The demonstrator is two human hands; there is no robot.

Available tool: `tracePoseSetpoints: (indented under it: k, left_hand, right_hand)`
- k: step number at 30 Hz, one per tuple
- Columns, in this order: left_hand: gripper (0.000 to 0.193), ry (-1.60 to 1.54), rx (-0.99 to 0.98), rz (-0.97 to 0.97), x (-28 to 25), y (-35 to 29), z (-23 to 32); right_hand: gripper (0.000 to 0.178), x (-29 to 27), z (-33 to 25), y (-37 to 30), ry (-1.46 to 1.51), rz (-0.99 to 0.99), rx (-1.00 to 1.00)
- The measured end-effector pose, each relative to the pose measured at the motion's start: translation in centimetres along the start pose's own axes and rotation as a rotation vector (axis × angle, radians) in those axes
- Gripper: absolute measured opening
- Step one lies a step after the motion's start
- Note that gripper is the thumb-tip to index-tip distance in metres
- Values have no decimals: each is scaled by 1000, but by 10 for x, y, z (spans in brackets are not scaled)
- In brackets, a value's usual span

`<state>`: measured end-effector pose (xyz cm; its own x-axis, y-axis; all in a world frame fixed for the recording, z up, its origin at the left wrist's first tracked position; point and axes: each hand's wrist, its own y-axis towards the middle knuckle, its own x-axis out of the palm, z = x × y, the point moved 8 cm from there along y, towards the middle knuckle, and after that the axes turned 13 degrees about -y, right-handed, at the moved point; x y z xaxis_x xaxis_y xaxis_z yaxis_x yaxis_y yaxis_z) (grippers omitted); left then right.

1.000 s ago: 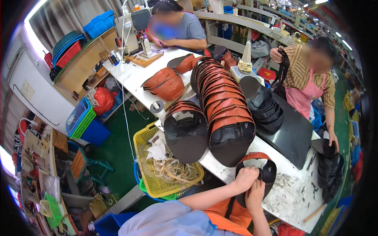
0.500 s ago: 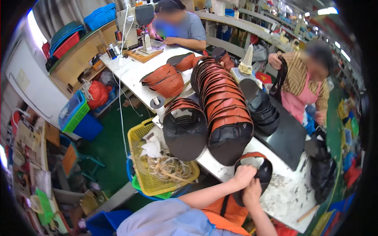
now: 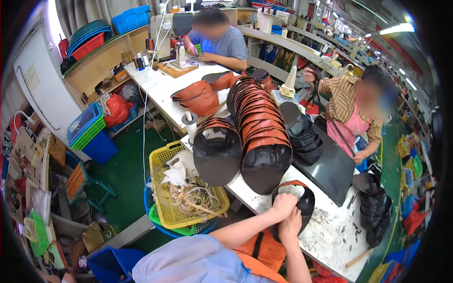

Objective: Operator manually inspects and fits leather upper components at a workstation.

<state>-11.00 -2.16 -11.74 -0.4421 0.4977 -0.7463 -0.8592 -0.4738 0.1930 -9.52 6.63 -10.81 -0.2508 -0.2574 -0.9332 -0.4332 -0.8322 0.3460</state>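
At the near edge of the white table, my left hand (image 3: pixel 285 205) and my right hand (image 3: pixel 289 225) are close together on a black shoe upper (image 3: pixel 308 198) with a reddish-brown lining. Both sets of fingers are closed on its opening, and a pale lining shows inside. My fingertips are partly hidden, so any small item in them cannot be made out. Just beyond stands a long nested row of similar uppers (image 3: pixel 265 137), black at the front with reddish-brown edges. Left of that row is a shorter stack of uppers (image 3: pixel 217 160).
A yellow basket (image 3: pixel 158 188) of tangled strips stands left of the table (image 3: pixel 330 236). Black uppers (image 3: pixel 302 137) sit near a dark board (image 3: pixel 325 165). At right, a co-worker (image 3: pixel 351 122) handles a dark strap; another person (image 3: pixel 222 45) sits behind a machine (image 3: pixel 180 54).
My view has shifted slightly; both hands stay on the shoe upper. The co-worker at right now stretches the dark strap between both hands. The person at the back has raised a hand with something green.
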Motion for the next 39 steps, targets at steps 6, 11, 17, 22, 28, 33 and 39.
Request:
tracePoseSetpoints:
  k: [6, 11, 17, 22, 28, 33, 39]
  left_hand:
    - [12, -13, -25, 53, 0, -6, 6]
    - [10, -107, 114, 118, 2, -16, 10]
    - [9, -109, 225, 166, -2, -25, 7]
    - [11, 1, 275, -117, 6, -13, 1]
    - [19, -182, 561, 94, -23, -46, 4]
    - [22, 40, 573, 65, -33, -46, 22]
    - [22, 180, 625, -28, -12, -44, 22]
  right_hand:
    - [32, 12, 7, -2, -110, -62, 133]
    - [31, 13, 14, -11, -33, -64, 202]
    - [36, -39, 36, -8, 167, 99, 17]
    - [65, -24, 31, 23, 242, -18, -114]
    - [46, 0, 33, 10, 310, -68, -34]
    - [24, -10, 42, 8, 439, 91, 69]
    - [19, 8, 41, 1, 382, -99, 8]
